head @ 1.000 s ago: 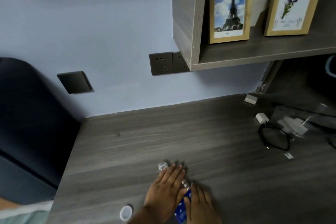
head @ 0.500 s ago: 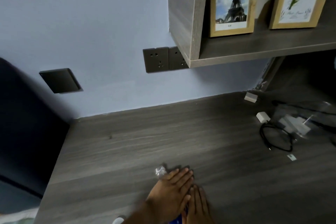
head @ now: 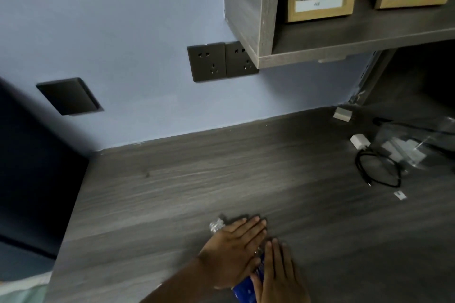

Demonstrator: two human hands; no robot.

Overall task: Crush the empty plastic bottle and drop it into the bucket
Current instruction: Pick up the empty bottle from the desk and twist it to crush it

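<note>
Step in hand, as I judge it: the crush. I have both hands flat on the bottle (head: 248, 285), which lies on its side on the desk (head: 197, 192) near the front edge, pinned to the wood. My left hand (head: 234, 251) covers the upper body with fingers straight, held close together and palm down; the right hand (head: 280, 275) lies just beside it over the lower body, fingers likewise straight and close. Neither hand is curled round the bottle; both press on it from above. Only the crinkled clear neck end past my left fingertips and a strip of blue label between the hands show, so I cannot tell how flat the body is. Next move, in my judgement: finish flattening, then close one hand round the bottle and carry it to the bucket, which is not in view, so I will have to turn and find it first. Surface: dark grey wood-grain desk, bare around the hands. Room: pale blue wall (head: 123, 19) behind, with a double socket (head: 221, 61) and a blank dark plate (head: 69, 96); a shelf (head: 357, 39) above right holds two framed pictures. Well apart at right lie a coiled black cable (head: 376, 170), a white charger (head: 359, 141) and a small white block (head: 342, 113) by the wall.
</note>
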